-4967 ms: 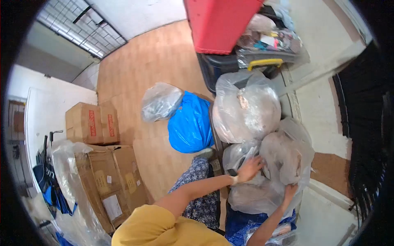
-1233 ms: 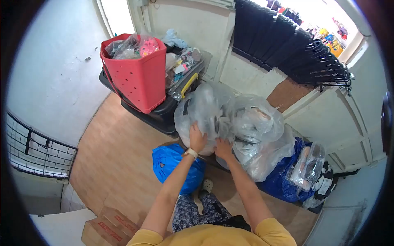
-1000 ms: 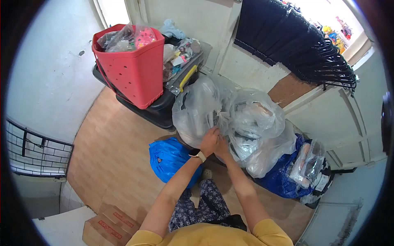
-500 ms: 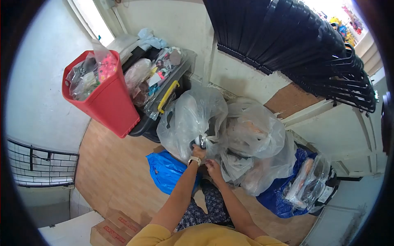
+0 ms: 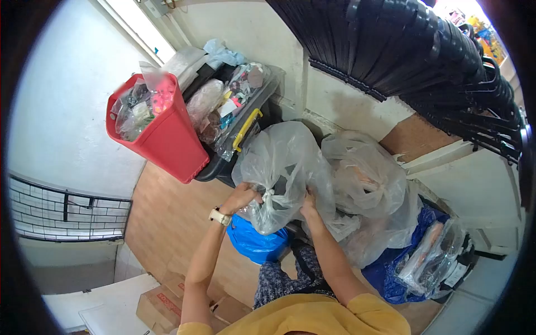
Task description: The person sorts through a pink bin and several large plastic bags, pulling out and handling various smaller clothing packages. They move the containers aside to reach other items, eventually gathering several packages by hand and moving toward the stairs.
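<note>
A large translucent plastic bag [image 5: 279, 151], tied in a knot on its near side, stands in front of me with dark contents showing faintly. My left hand [image 5: 241, 198], with a pale watch on the wrist, grips the bag's film left of the knot, fingers curled. On the other side, my right hand [image 5: 308, 203] is closed on the bag's right flank; its fingertips are partly hidden. Under the near edge of this bag lies a blue plastic bag [image 5: 257, 240]. A second translucent bag [image 5: 365, 173] leans close on the right.
A red bin [image 5: 162, 139] full of wrapped items stands at the left, by a black tub with a yellow handle [image 5: 247, 130] and packets on top. Black hangers [image 5: 402, 50] hang upper right. Cardboard boxes [image 5: 159, 307] sit lower left. A dark blue bag [image 5: 385, 276] holds packets.
My hands have moved apart to either side of the bag, the left leaving the knot. The knotted side now faces up toward me. The view has shifted slightly.
</note>
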`<control>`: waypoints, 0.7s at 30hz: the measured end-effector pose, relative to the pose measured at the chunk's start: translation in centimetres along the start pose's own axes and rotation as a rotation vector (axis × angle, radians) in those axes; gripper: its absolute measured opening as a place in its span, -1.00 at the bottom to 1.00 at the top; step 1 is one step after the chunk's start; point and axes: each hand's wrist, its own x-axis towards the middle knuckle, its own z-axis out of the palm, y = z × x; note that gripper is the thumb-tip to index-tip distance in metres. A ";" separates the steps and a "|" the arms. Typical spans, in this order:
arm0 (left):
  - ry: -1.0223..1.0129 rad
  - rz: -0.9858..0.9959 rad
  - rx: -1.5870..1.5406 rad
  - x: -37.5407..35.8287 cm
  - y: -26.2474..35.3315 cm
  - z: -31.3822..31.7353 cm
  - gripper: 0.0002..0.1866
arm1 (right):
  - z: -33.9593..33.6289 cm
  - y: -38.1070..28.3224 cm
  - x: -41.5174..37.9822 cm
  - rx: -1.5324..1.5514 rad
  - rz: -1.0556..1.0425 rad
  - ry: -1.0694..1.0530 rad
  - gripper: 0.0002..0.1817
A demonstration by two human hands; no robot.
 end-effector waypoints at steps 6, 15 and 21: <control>0.189 -0.123 -0.088 -0.4 -3.8 -3.1 -0.86 | -3.6 -5.4 1.8 -0.778 -0.378 0.396 -0.76; -0.266 -0.244 0.164 -1.5 -3.0 -5.0 -0.68 | -0.4 -8.0 0.0 -0.919 -0.312 0.355 -0.55; -0.401 0.129 0.622 -4.9 -0.8 3.8 -0.69 | 4.4 -6.3 -6.6 -1.100 -0.213 0.027 0.09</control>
